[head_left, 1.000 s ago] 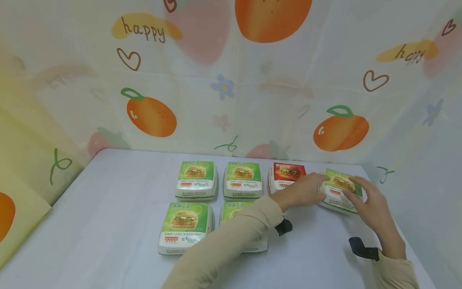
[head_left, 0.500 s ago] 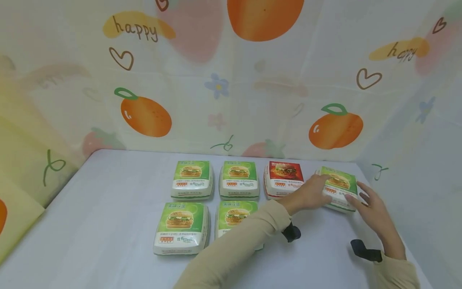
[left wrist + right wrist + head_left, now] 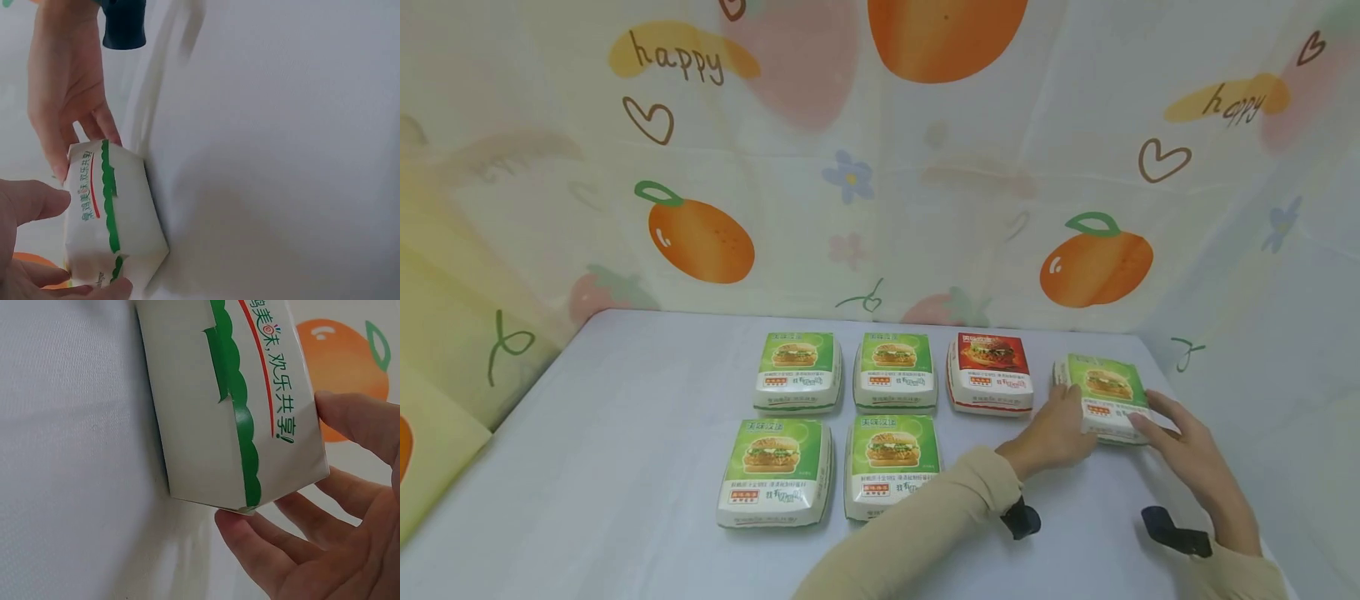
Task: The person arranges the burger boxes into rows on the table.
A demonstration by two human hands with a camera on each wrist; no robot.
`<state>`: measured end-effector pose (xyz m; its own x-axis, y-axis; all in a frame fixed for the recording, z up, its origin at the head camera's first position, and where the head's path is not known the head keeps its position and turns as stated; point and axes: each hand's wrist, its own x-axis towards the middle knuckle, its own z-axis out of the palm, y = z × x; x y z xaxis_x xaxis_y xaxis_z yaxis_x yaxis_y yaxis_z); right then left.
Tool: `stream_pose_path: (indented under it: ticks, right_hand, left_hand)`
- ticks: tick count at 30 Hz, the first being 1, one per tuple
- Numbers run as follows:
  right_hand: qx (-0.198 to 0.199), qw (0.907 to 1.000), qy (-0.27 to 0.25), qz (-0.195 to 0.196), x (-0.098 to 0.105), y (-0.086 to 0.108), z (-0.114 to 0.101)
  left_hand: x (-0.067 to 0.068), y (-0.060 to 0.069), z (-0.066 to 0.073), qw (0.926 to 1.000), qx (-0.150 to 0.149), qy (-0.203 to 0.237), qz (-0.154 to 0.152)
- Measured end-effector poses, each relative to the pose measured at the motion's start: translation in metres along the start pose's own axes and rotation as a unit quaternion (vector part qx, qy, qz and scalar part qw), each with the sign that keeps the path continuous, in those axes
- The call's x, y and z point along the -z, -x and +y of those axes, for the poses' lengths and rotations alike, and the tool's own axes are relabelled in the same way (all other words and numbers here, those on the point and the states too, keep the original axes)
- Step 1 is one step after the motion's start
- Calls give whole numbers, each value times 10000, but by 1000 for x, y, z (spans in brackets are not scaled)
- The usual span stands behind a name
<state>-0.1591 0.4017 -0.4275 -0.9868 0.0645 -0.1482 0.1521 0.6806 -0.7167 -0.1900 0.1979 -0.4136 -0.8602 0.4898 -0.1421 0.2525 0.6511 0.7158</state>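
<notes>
A green and white burger box (image 3: 1105, 387) sits at the right end of the back row in the head view. My left hand (image 3: 1056, 429) grips its left side, with fingers bent at the side and thumb by the front top edge. On the opposite side, my right hand (image 3: 1187, 446) holds the right front corner, thumb against the front face. In the right wrist view, the fingertips (image 3: 240, 528) touch the side of the box (image 3: 194, 406). The left wrist view shows the box (image 3: 134, 212) between both hands, its base at the tablecloth.
A red burger box (image 3: 992, 371) stands to the left, beside two green ones (image 3: 891, 371) in the back row. Two more green boxes (image 3: 775, 471) form a front row; my left sleeve (image 3: 925, 533) partly covers one. A fruit-print curtain (image 3: 940, 208) hangs behind the white table (image 3: 625, 467).
The right-end box has shifted slightly toward me and turned a little straighter. My left hand has moved nearer along its left side, uncovering the red box. The view has drifted slightly.
</notes>
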Motion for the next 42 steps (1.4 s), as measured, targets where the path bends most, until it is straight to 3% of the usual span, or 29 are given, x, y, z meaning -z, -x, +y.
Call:
stream_pose_path:
  ticks: [9, 14, 19, 33, 42]
  right_hand:
    - [-275, 9992, 252, -122, 7, 9, 1]
    - [-248, 9989, 389, -92, 14, 17, 2]
    - [-264, 9983, 510, -74, 19, 25, -1]
    - [-589, 9953, 703, -304, 24, 50, -10]
    - [-648, 9948, 607, -508, 17, 59, -21]
  left_hand:
    - [-12, 14, -4, 9958, -187, 761, 467]
    - [-15, 23, -6, 9872, -450, 1198, 953]
    - [-17, 34, -4, 9775, -482, 1661, 1207]
    - [-24, 69, -5, 9647, -609, 2185, 1341]
    - [-18, 97, -10, 9644, -505, 2271, 1260]
